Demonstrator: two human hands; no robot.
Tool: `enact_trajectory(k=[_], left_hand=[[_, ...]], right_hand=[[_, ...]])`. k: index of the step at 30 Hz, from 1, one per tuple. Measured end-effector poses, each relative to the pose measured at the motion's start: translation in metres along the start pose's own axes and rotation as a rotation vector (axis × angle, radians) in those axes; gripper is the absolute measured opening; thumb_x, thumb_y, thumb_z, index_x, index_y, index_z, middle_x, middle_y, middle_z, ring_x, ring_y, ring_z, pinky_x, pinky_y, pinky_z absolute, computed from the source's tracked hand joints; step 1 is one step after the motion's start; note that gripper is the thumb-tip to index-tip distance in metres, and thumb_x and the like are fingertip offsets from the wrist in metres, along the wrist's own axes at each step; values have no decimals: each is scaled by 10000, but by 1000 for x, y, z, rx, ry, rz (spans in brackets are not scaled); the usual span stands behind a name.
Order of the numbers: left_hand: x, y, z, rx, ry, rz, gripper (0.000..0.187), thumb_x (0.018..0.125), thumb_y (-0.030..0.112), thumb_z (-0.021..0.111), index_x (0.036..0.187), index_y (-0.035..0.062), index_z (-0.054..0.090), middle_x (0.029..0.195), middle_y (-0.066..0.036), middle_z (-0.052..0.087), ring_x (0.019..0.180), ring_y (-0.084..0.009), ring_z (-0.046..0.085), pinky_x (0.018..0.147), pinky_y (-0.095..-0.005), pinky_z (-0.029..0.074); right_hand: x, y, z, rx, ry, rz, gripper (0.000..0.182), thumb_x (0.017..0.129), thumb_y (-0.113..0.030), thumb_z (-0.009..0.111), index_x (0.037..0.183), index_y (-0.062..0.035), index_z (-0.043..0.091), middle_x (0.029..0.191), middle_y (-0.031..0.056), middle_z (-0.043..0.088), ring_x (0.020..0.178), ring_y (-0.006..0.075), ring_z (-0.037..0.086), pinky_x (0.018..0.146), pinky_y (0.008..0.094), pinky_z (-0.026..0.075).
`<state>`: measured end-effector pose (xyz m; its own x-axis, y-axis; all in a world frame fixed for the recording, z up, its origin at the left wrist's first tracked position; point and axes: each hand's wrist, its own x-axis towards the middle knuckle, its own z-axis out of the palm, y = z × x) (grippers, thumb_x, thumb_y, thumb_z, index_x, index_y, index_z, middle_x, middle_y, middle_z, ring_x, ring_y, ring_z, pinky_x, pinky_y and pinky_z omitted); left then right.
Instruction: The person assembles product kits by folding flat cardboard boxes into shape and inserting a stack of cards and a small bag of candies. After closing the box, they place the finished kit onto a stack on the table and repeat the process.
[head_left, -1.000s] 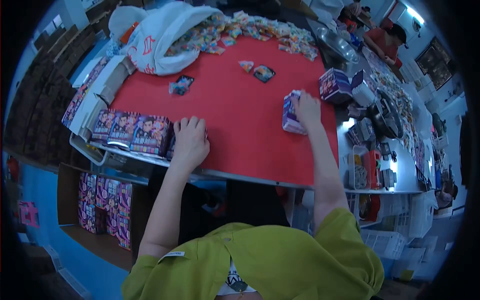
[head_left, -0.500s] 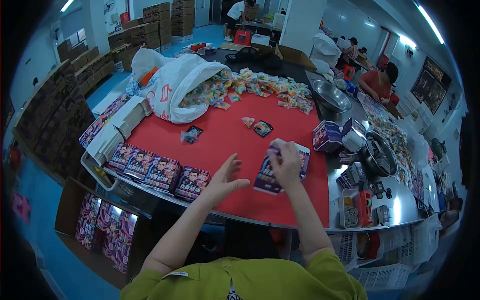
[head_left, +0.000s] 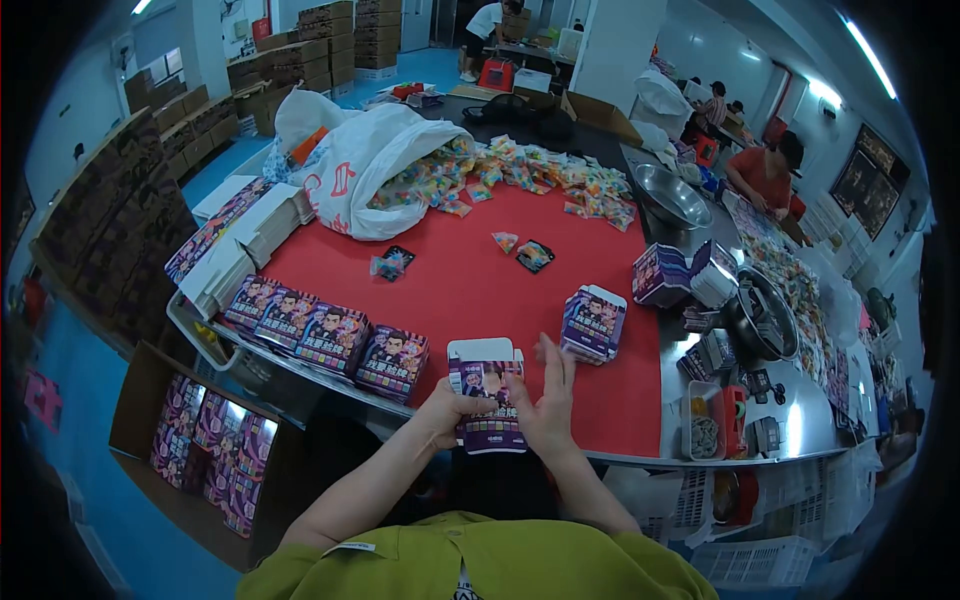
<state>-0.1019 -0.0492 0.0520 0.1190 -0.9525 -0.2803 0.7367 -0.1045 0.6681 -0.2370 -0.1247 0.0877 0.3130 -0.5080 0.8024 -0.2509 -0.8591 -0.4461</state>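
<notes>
A purple printed carton (head_left: 491, 420) with white flaps standing up at its top is held near the table's front edge. My left hand (head_left: 445, 412) grips its left side, thumb across the front. Against the carton's right side rests my right hand (head_left: 545, 405), its thumb on the front and its fingers stretched upward. Just beyond that hand lies a stack of similar purple cartons (head_left: 593, 322). Farther up the red mat are a dark card with a small colourful packet (head_left: 535, 256) and another colourful packet (head_left: 388, 266).
Filled purple boxes (head_left: 392, 360) line the table's left front edge. A white bag (head_left: 345, 205) spills colourful packets (head_left: 590, 185) across the back. Metal bowls (head_left: 672, 195) and boxes (head_left: 660, 275) stand at right. An open cardboard box (head_left: 130, 430) sits lower left. Other people work behind.
My right hand has brought a carton from the stack leftward and closer to me. My left hand, previously empty and open, now grips it.
</notes>
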Motion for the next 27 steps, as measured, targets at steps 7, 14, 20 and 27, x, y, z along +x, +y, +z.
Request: enact_trajectory(k=[7, 14, 20, 27], left_hand=[[5, -21, 11, 158, 88, 287, 402, 769, -48, 688, 1145, 10, 558, 963, -80, 670, 849, -172, 661, 757, -305, 547], [16, -27, 2, 540, 90, 869, 583, 826, -39, 620, 1334, 38, 345, 1073, -83, 546, 956, -149, 579, 850, -275, 463], [20, -28, -10, 394, 80, 613, 191, 867, 36, 580, 1043, 5, 512, 918, -36, 569, 850, -78, 529, 763, -224, 435], [34, -31, -17, 197, 70, 450, 269, 748, -136, 574, 977, 1, 544, 922, -82, 627, 846, -138, 617, 763, -246, 491]], right_hand=[[-48, 20, 0, 400, -201, 496, 174, 943, -130, 547, 1017, 27, 558, 821, 58, 611, 738, 84, 552, 689, 223, 446], [-56, 17, 10, 775, -110, 565, 465, 993, -154, 432, 1406, -18, 269, 1165, 152, 542, 1044, 146, 541, 895, 267, 434], [-64, 36, 9, 868, -178, 695, 242, 997, -135, 403, 1176, 3, 492, 1083, 94, 547, 917, 86, 541, 792, 229, 458], [-63, 37, -10, 210, -286, 219, 197, 895, -37, 537, 1084, 5, 574, 1195, 149, 518, 1121, 257, 491, 915, 327, 403]])
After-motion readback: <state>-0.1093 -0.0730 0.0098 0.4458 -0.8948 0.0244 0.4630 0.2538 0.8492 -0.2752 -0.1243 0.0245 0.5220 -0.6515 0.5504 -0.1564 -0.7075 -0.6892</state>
